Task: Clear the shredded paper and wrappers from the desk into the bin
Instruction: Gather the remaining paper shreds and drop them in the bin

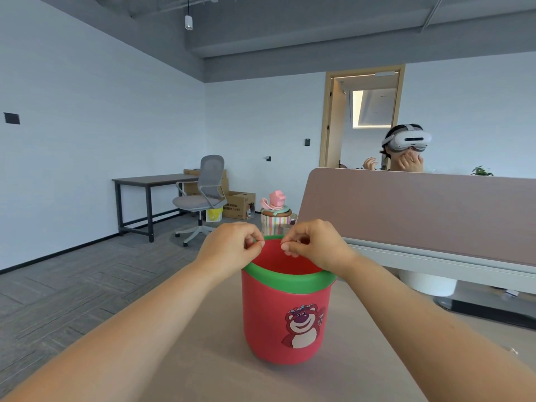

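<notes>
Bin (287, 320), red with green rim, upright on desk (362, 372), near its left edge, within easy reach | left hand (232, 246) and right hand (314, 246) over the far rim, fingers pinched narrow; contents too small to tell, likely scraps held above the opening to drop inside | no shredded paper or wrappers visible on the desk.

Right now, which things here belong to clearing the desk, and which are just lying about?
Job: red bin; left hand and right hand, pinched closed over its green rim; desk.

Lying about: pink-lidded bottle, office chair, cardboard boxes, divider panel.
</notes>
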Tool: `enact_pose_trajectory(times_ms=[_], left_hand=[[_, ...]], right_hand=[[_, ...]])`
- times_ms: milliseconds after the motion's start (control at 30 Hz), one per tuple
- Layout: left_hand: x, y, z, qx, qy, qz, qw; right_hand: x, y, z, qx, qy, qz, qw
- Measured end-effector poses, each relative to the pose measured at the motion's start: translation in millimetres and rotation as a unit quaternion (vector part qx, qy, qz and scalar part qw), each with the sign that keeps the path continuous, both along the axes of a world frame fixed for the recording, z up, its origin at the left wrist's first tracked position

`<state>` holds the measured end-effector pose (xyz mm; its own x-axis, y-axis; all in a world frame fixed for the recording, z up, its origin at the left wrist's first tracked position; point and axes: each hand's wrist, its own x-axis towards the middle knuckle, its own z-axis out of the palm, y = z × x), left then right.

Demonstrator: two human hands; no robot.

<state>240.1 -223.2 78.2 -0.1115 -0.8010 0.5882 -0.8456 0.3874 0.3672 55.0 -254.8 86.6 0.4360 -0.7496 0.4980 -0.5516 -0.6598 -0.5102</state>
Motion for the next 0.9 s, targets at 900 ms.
enact_pose_trajectory(times_ms=[900], left_hand=[[1, 26, -1, -0.015, -0.043, -0.009, 0.999]], right_hand=[[-2, 10, -3, 0.001, 0.032, -0.034, 0.999]])
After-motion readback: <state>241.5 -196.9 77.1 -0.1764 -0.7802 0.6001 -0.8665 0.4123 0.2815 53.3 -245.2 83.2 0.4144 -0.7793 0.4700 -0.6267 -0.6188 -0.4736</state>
